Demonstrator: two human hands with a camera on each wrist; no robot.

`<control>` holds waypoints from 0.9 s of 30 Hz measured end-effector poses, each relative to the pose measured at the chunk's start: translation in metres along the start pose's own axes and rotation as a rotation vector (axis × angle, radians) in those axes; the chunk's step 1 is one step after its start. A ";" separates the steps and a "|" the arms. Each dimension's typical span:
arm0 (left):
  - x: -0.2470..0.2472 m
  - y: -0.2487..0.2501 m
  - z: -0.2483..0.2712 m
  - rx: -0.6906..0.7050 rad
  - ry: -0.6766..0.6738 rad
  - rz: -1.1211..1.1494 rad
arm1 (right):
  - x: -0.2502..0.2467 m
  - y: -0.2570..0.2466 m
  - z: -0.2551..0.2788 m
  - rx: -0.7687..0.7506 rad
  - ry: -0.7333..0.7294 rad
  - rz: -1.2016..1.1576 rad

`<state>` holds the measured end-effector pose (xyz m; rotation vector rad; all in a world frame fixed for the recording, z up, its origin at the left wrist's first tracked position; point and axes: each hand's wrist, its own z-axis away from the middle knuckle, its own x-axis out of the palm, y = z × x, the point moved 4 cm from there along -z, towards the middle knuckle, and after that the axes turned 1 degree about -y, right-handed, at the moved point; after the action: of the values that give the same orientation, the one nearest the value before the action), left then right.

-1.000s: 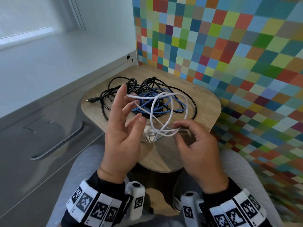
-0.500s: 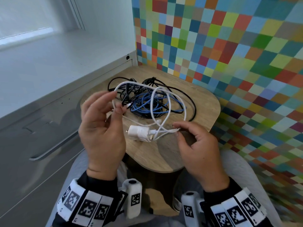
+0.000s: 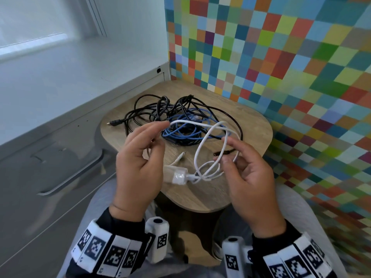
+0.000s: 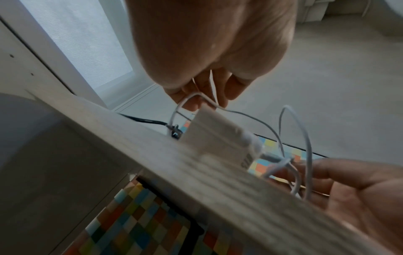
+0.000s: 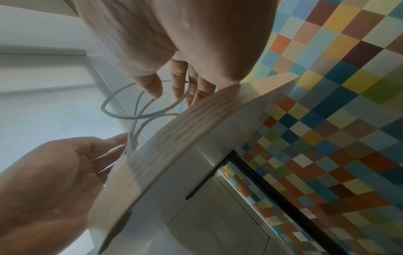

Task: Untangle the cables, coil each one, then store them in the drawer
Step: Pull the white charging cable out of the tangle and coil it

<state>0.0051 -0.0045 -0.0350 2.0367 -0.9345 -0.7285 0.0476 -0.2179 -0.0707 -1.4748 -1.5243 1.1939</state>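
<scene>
Since earlier, left hand [image 3: 138, 157] pinching white charger cable [image 3: 202, 149] moved right; right hand [image 3: 249, 169] pinches loops. Advise even loops, adapter [image 3: 178, 176] last.

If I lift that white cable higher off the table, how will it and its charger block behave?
Likely floppy: the white cable droops in loose loops between the left hand and the right hand. The charger block would probably dangle and swing. Its loops lie over the blue cable and may snag.
</scene>
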 end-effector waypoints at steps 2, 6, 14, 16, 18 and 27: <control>0.003 0.001 0.002 -0.037 -0.051 0.007 | -0.001 -0.001 0.000 0.005 0.018 0.014; 0.005 0.005 0.005 -0.050 -0.157 -0.009 | -0.001 -0.009 0.001 -0.032 0.060 0.020; 0.018 0.022 0.010 0.179 -0.169 -0.161 | 0.000 -0.021 0.003 -0.132 0.043 0.162; 0.016 0.021 0.008 0.141 -0.077 -0.140 | -0.003 -0.020 0.003 -0.113 0.058 0.142; 0.010 0.017 0.004 0.042 -0.004 -0.121 | -0.006 -0.019 0.002 -0.095 0.089 0.134; 0.009 0.000 0.005 -0.171 -0.058 -0.118 | -0.006 -0.006 -0.004 -0.063 0.095 0.261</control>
<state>0.0064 -0.0132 -0.0394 1.9403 -0.7623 -0.9042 0.0498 -0.2231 -0.0627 -1.7892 -1.3476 1.2123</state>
